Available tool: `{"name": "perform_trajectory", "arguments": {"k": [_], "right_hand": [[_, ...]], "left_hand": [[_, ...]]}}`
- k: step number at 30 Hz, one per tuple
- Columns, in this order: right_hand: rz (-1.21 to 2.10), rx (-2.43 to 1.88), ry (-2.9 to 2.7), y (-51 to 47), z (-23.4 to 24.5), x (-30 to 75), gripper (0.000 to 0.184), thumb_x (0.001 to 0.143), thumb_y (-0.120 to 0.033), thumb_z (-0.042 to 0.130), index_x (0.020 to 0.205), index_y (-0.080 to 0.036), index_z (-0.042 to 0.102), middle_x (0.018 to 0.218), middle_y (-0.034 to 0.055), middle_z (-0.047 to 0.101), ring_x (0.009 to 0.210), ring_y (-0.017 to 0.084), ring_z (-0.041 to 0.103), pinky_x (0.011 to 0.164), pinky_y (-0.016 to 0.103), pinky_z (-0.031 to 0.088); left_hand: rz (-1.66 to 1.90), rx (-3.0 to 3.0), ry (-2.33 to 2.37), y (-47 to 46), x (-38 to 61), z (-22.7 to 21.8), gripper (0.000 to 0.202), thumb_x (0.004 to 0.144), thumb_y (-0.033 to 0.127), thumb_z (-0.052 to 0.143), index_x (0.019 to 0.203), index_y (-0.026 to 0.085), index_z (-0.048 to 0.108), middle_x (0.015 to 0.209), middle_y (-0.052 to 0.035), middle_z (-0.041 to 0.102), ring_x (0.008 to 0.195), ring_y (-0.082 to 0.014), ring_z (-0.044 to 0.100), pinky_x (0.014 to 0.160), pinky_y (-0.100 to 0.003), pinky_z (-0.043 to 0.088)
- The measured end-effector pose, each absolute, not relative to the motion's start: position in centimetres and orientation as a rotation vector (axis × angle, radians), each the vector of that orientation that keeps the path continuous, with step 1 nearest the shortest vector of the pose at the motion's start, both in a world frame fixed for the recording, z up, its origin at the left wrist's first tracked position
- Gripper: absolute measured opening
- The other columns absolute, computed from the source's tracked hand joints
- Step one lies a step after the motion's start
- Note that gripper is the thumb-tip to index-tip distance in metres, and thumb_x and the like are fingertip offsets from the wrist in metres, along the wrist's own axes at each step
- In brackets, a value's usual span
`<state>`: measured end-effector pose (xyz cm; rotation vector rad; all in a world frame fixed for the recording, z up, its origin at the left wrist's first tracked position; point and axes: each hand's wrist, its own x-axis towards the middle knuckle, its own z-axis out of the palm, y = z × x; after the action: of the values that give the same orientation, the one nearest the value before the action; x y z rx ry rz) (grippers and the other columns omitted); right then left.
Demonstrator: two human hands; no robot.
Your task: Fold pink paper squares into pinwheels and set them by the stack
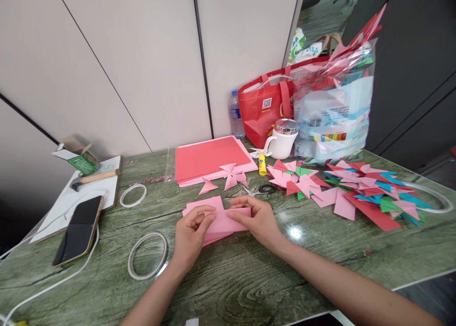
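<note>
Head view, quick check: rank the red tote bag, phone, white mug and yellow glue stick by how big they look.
1. red tote bag, partly hidden.
2. phone, though nearness to the camera inflates it.
3. white mug.
4. yellow glue stick.

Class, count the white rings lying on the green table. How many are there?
3. One ring lies right of the phone; one nearer, left of the left hand; one at the far right, partly under the coloured paper shapes. Others may be hidden.
</note>
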<state>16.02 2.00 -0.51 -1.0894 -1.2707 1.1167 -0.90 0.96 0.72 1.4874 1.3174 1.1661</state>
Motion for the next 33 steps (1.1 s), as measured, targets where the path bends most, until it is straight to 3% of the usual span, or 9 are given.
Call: {"name": "perform_trajectory", "arguments": {"k": [16,33], "right_hand": [[1.138,-1.055,-1.225,2.13,-0.54,16.19,0.024,0.062,-0.031,0.073,0.079,-0.017,0.064,0.076,0.0026,0.067,0.072,0.016,0.063,0.068,0.029,0.051],[1.027,-1.056,-1.315,2.32,-0.71,16.34,0.012,0.065,-0.027,0.071,0.073,-0.019,0.068,0.075,0.0024,0.069,0.073,0.017,0.063,0.070,0.030,0.050]], "left_hand": [[1.190,1.504,1.327,1.00,-0.83,1.03,0.023,0.073,0.035,0.060,0.082,0.014,0.061,0.048,0.0083,0.026,0.046,-0.0074,0.020,0.045,-0.022,0.014],[1.187,1.503,1.348,0.98,-0.90,0.99,0.024,0.073,0.036,0.060,0.083,0.015,0.063,0.047,0.0083,0.025,0.045,-0.0078,0.021,0.045,-0.022,0.015]]}}
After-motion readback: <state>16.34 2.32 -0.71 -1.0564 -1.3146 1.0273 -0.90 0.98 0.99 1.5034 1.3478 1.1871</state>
